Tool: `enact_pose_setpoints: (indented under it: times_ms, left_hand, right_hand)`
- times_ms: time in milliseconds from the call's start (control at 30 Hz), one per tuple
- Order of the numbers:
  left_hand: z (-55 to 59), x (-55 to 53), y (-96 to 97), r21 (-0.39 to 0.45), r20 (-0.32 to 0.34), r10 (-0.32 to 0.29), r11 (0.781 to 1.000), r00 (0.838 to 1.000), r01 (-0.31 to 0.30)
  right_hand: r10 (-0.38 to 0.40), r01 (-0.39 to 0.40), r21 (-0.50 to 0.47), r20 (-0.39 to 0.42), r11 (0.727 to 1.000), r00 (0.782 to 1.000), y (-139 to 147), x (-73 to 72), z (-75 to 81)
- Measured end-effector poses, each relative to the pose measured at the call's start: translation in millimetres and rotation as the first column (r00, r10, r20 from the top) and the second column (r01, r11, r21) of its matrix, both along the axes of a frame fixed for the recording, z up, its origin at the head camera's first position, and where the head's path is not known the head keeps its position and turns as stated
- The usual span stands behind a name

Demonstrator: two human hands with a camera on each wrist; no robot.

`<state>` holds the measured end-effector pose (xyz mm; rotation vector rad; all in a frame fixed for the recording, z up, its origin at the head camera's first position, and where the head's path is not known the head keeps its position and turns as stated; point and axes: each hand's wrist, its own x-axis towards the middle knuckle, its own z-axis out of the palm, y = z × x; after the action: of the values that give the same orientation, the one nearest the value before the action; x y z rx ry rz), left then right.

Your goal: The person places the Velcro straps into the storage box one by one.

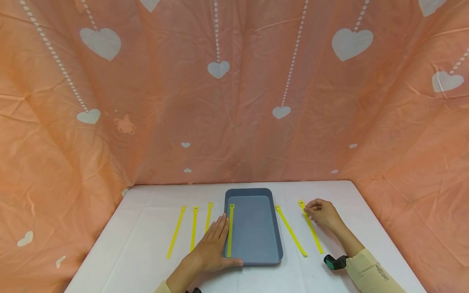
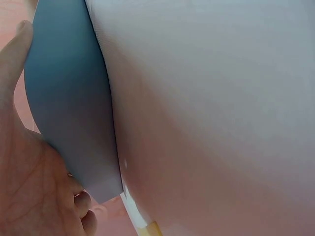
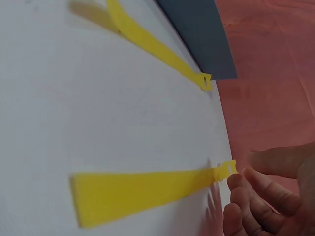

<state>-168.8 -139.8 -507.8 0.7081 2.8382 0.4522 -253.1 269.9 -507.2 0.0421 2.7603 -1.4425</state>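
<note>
My left hand (image 1: 210, 250) rests at the near left corner of a grey-blue tray (image 1: 253, 228), fingers straight along its left side and thumb along the front edge. In the left wrist view the thumb lies against the outer wall of the tray (image 2: 69, 98). Inside the tray, near its left wall, lies one yellow cable strap (image 1: 230, 232) with a slotted head. My right hand (image 1: 324, 213) has loosely bent fingers beside the slotted head of the rightmost yellow strap (image 1: 313, 230). In the right wrist view, thumb and fingertips are right at that strap's head (image 3: 227, 170).
Another yellow strap (image 1: 291, 231) slants on the table between the tray and my right hand. Three more lie left of the tray: a far left strap (image 1: 176, 232), a middle strap (image 1: 194, 228) and one partly hidden strap (image 1: 209, 215). A peach curtain (image 1: 242, 142) surrounds the white table (image 1: 135, 244).
</note>
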Motion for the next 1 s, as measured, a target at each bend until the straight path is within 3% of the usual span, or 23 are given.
enact_pose_setpoints:
  times_ms: [400,1000]
  left_hand:
    - [0.2,0.6,0.2,0.004,-0.001,0.008,1.0,1.0,-0.008]
    - [0.6,1.1,0.6,-0.006,0.002,0.009,1.0,1.0,-0.009]
  right_hand:
    - [-0.011,0.009,0.05,0.046,0.999,0.999,3.3,-7.7,-9.6]
    - [-0.034,0.029,0.119,0.035,0.992,0.999,-1.0,-10.1,-12.3]
